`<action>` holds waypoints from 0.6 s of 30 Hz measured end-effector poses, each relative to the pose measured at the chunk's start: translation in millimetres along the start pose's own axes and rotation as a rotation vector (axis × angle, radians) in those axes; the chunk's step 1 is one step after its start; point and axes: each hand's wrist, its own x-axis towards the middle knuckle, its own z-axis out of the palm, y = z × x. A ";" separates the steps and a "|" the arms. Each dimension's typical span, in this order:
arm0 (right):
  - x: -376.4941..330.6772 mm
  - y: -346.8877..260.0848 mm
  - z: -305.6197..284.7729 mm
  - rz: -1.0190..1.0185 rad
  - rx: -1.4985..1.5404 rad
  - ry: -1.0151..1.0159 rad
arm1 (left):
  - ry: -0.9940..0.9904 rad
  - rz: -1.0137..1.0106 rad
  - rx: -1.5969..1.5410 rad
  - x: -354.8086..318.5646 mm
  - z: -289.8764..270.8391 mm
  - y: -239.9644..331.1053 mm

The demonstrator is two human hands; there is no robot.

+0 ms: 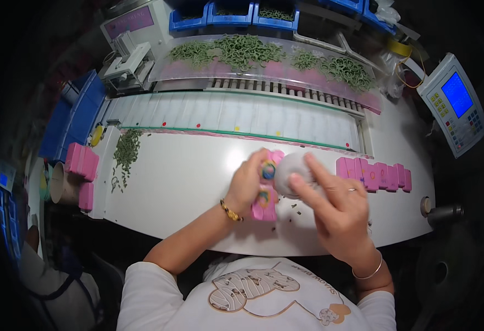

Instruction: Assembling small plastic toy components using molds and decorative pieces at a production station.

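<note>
My left hand (246, 179), with a beaded bracelet at the wrist, is closed around a pink block (263, 213) over the white table. Small blue, green and yellow rings (268, 171) show on the block beside my fingers. In my right hand (338, 207) is a rounded, pale grey object (291, 174), gripped between thumb and fingers and held close to the block's right side. Its kind cannot be made out, and motion blurs it slightly. Small dark green bits (294, 207) lie on the table under my hands.
Pink blocks (374, 174) stand in a row at the right, near a control panel (457, 96). A green pile (126, 154) lies at the left, by more pink blocks (82, 160). Behind the white segmented track (225, 113), a clear tray (159, 66) carries green curled pieces.
</note>
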 end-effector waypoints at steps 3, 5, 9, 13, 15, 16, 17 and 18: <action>3.5 -11.4 -11.3 0.031 -0.015 0.214 | -0.048 0.174 -0.254 13.7 -3.1 -5.6; -1.5 -24.4 -0.1 -0.035 0.018 -0.101 | -0.029 0.272 -0.278 -2.9 14.9 6.5; -18.0 -17.5 17.2 -0.092 -0.076 -0.196 | 0.016 0.524 0.221 -6.4 7.0 -4.5; -23.5 -6.8 8.6 0.009 -0.025 -0.290 | 0.048 0.443 0.016 -4.6 -1.0 -3.5; -23.1 0.0 4.4 0.058 -0.029 -0.257 | 0.033 0.443 -0.090 -2.2 -3.2 -3.1; -23.0 4.2 3.0 0.093 -0.069 -0.223 | 0.033 0.443 -0.089 -2.5 -1.5 -1.6; -23.7 7.3 2.3 0.127 -0.108 -0.189 | 0.047 0.399 -0.195 -3.7 2.3 0.6; -25.5 9.5 0.5 0.173 -0.144 -0.263 | 0.057 0.352 -0.300 -3.5 6.4 1.6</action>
